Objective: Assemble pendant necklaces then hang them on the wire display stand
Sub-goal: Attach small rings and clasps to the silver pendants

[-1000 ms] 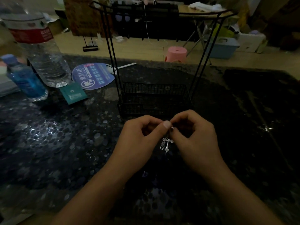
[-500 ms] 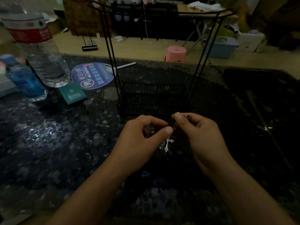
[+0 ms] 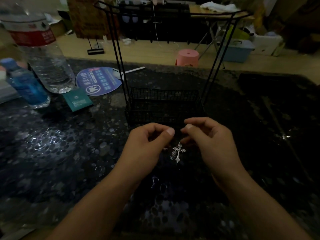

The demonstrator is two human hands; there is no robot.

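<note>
- There are two hands, one silver cross pendant [image 3: 178, 152], one black wire display stand [image 3: 164, 104], two bottles, one round fan and one green card.
- The left hand [image 3: 147, 146] and the right hand [image 3: 213, 141] are both above the near middle of the dark counter [image 3: 52, 153], with fingers curled and thumb against forefinger, as in a pinch. The cord is too dark to see, so I cannot tell what each hand holds.
- The pendant hangs between the two hands, just below the fingertips. A second small silver piece seems to be beside it.
- The stand is just behind the hands, in the middle of the counter.
- Near the left edge stand a big clear bottle [image 3: 43, 54] with a red label and a small blue bottle [image 3: 27, 85]; the writing is not readable.
- The blue fan [image 3: 98, 80] has white Chinese characters, too blurred to read. The green card [image 3: 77, 101] lies beside it.
</note>
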